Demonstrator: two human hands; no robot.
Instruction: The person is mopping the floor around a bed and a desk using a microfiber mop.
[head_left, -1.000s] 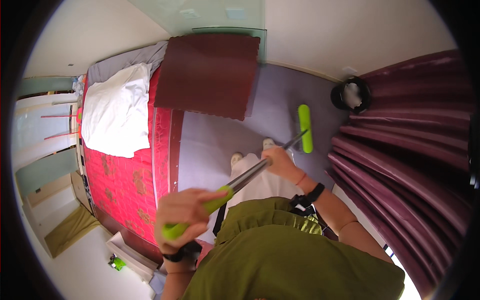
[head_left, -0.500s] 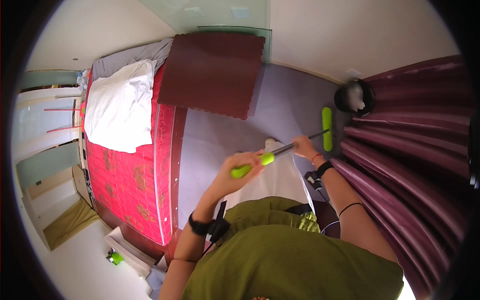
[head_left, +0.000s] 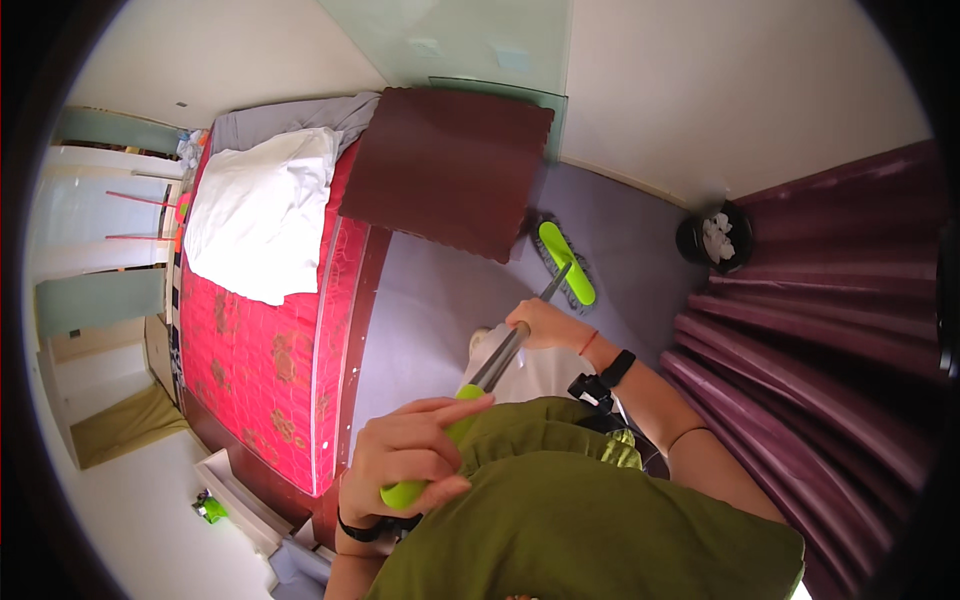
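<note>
Both of my hands hold a mop (head_left: 566, 262) with a lime-green head, a grey fringe and a metal pole. At its near end, my left hand (head_left: 405, 455) is closed round the green grip, close to my body, with one finger lying along it. Farther up, my right hand (head_left: 550, 325) wraps round the metal pole. The mop head lies tilted on the grey floor (head_left: 620, 225), just right of a dark red-brown table (head_left: 455, 170). The pole slants from lower left to upper right.
A bed with a red patterned mattress (head_left: 255, 370) and a white cloth (head_left: 265, 215) stands at the left. At the far right, a black bin (head_left: 740, 250) holds crumpled white tissue, beside purple curtains (head_left: 810, 300). A pale wall (head_left: 700, 100) bounds the floor behind.
The mop head has swept left, from beside the curtains and bin to near the table, and turned aslant. Both hands have moved left, my left hand also closer to my body.
</note>
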